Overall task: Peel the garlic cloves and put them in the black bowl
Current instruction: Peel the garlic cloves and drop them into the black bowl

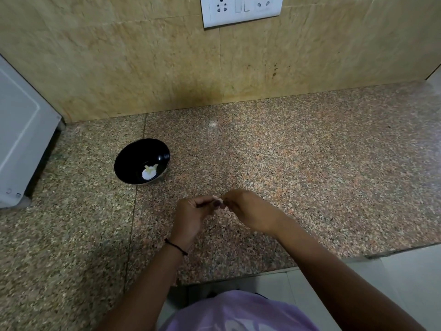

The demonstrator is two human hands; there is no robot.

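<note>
Head view puts the garlic clove (218,201) at the centre of your work: a small pale sliver with papery skin, held above the worktop (310,163) between your two hands. Your left hand (192,215) has its fingers (205,203) curled and pinching the clove from one side. Your right hand (249,211) meets it from the other, its fingers (233,201) bent inward and pinching the same clove. Most of the clove is hidden behind your fingertips, so you cannot tell how much skin remains on it.

Up and to your left, well apart from your hands, the black bowl (124,158) stands upright on the worktop, round, glossy and dark inside. Peeled cloves (149,172) lie at its bottom, smooth and creamy white.

A thin black thread (175,246) circles your left wrist. The worktop is polished granite, speckled pink, grey and black, with a straight seam running past the bowl. Mottled beige stone tiles (119,56) cover the wall behind, carrying a white plastic socket plate (241,10). A flat-sided white appliance (21,130) sits at the far left edge. Lilac fabric (238,311) shows at the bottom.
</note>
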